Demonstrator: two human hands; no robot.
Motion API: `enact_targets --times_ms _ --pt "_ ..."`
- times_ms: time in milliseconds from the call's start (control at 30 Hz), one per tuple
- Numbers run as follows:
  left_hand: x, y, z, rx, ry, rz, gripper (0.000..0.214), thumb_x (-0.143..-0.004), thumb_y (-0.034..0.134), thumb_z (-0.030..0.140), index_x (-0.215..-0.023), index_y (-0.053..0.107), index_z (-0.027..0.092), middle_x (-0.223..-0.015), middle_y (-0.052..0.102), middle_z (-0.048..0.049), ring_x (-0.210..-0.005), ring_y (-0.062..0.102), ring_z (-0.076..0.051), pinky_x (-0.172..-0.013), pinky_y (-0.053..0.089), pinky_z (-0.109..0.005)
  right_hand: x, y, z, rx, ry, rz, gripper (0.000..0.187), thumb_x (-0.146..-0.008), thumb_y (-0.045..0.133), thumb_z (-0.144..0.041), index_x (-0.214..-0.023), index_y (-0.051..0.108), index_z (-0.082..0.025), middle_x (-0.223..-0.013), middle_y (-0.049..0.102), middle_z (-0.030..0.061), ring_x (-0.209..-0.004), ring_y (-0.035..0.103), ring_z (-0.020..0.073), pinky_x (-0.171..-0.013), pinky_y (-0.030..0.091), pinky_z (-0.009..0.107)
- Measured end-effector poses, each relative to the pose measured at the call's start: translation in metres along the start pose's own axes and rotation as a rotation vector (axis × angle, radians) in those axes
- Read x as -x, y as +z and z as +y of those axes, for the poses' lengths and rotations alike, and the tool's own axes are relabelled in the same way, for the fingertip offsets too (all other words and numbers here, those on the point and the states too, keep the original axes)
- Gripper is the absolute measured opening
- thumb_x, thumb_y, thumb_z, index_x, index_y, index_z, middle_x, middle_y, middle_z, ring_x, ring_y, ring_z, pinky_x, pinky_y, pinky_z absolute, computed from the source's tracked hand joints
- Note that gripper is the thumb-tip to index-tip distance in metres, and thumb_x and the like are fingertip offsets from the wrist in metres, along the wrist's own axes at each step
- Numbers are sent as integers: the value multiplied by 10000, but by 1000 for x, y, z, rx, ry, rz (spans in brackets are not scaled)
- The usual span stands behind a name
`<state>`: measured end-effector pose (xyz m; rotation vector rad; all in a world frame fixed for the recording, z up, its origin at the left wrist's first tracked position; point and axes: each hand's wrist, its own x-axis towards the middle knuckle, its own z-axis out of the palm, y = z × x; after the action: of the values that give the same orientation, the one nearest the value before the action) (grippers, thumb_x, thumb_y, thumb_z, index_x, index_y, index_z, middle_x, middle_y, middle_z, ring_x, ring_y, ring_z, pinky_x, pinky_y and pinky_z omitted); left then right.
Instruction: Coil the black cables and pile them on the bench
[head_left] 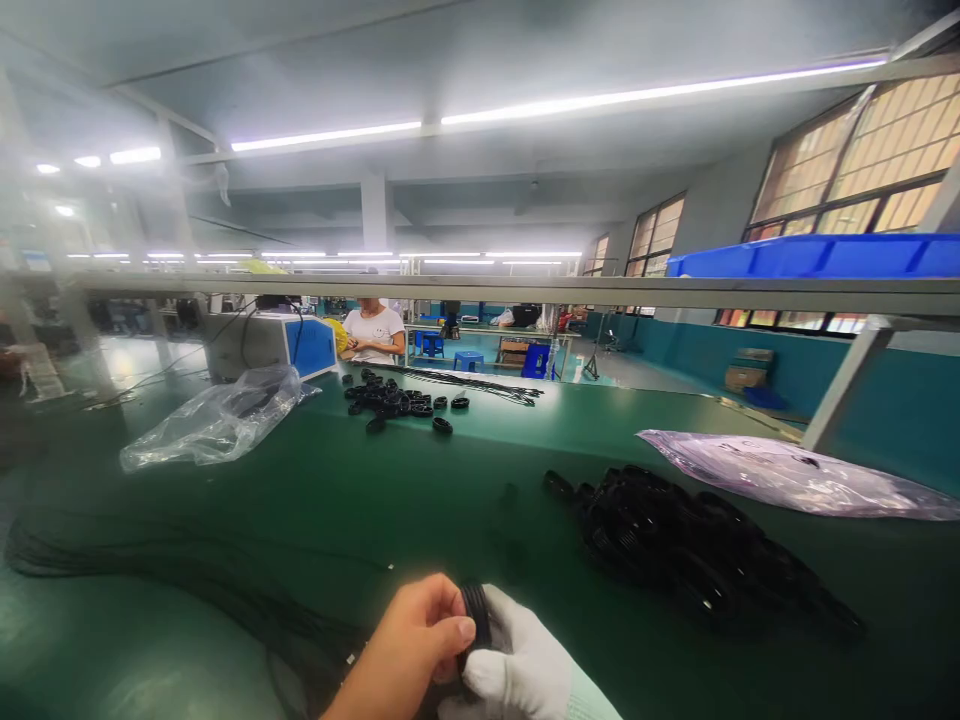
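Observation:
A small coil of black cable [475, 612] is gripped between my two hands at the bottom middle of the head view. My bare left hand [420, 640] pinches its left side with thumb and fingers. On its right side, my right hand [525, 650], in a white glove, is closed around the same coil. The lower part of the coil is hidden by my fingers. Loose black cables [225, 590] stretch over the green table to the left of my hands. To the right lies a big pile of coiled black cables [675, 540].
More coils [397, 397] and straight cables [487, 382] lie at the table's far side. A clear plastic bag [217, 415] is at left, beside a blue-and-grey machine [277, 345]. A pinkish bag [795, 470] lies at right. A shelf bar [480, 288] crosses above; a person [375, 330] sits beyond.

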<state>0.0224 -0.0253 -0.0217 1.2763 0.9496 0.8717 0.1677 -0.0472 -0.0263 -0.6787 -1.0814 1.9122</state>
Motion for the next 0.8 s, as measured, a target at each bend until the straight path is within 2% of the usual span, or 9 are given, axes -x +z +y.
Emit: enact_targets --times_ms 167,267,333,467,533,600,667,733,800 --pt "0 0 -5 -125 0 51 205 -666 590 342 -661 460 184 -541 462 64 -498 418 -99 -456 347 -224 -1 6 -4 29 -2 86 421 -550 798 -172 -810 467 -168 -821 543 -4 -754 567 151 -665 456 276" --pt "0 -3 -8 -64 -2 22 267 -658 642 377 -664 466 178 -544 464 64 -499 419 -97 -482 355 -228 0 10 -8 66 -10 106 404 -517 766 -107 -808 491 -161 -779 550 -11 -748 569 156 -653 431 256" --pt "0 -6 -11 23 11 -32 330 -645 685 417 -672 468 170 -544 468 62 -497 406 -82 -494 316 -212 2 10 -11 65 0 82 392 -524 749 -91 -841 527 -157 -801 556 -6 -768 569 160 -658 435 256" --pt "1 -8 -11 122 17 -81 393 -643 700 477 -696 473 161 -564 498 41 -514 411 -77 -508 269 -202 7 8 -12 22 20 -14 392 -635 755 -215 -974 563 -169 -957 549 30 -893 553 174 -766 465 315" --pt "4 -7 -5 25 -8 -68 345 -698 634 472 -686 475 166 -548 487 38 -503 419 -91 -504 300 -213 8 6 -9 -2 24 -17 383 -654 761 -238 -968 555 -167 -961 534 31 -910 546 178 -795 465 342" --pt "9 -7 5 -184 19 22 259 -774 539 414 -725 521 161 -597 523 11 -537 470 -125 -521 360 -238 7 4 -6 -70 27 -19 399 -643 774 -227 -964 546 -165 -968 528 32 -888 547 169 -758 464 314" --pt "14 -6 13 -431 144 149 155 -783 495 256 -865 585 160 -768 587 -32 -654 539 -160 -599 420 -266 6 3 -3 -134 36 -43 411 -639 775 -214 -977 546 -165 -957 531 29 -841 550 146 -716 456 281" --pt "18 -5 17 -625 308 224 298 -723 466 92 -961 614 193 -922 587 -43 -770 561 -170 -696 432 -273 4 1 0 -107 17 -56 407 -629 777 -196 -971 561 -157 -901 539 14 -769 548 122 -718 459 289" --pt "17 -4 14 -722 399 226 362 -686 438 30 -929 646 201 -906 580 -42 -773 565 -169 -704 426 -269 1 -1 4 -20 -23 -66 446 -611 786 -197 -1000 576 -144 -904 563 24 -780 567 139 -808 463 361"
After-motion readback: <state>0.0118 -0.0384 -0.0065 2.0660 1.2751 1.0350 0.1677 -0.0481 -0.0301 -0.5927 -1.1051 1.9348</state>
